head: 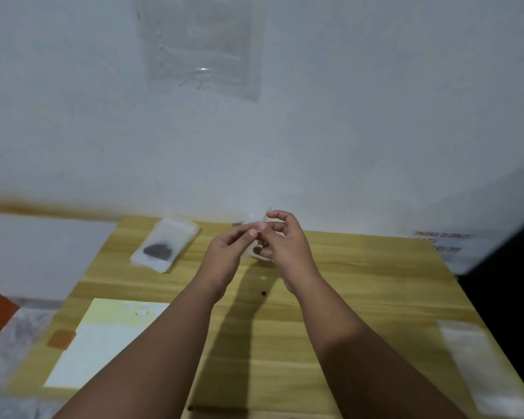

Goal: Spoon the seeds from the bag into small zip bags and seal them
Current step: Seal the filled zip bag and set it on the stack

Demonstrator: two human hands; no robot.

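The left hand [229, 252] and right hand [288, 243] hold a small zip bag [252, 220] above the tabletop [360, 282], fingers [245, 232] pinching its top, probably sealing; the seed bag [164, 246] lies left; next, press the zip along

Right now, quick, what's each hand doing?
Left hand: pinches the small zip bag.
Right hand: pinches the same bag, fingers curled.

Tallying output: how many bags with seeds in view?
2. One tops the pile at the table's back left; the held bag, blurred, is pinched between the left hand and right hand at centre. The pile may hide more.
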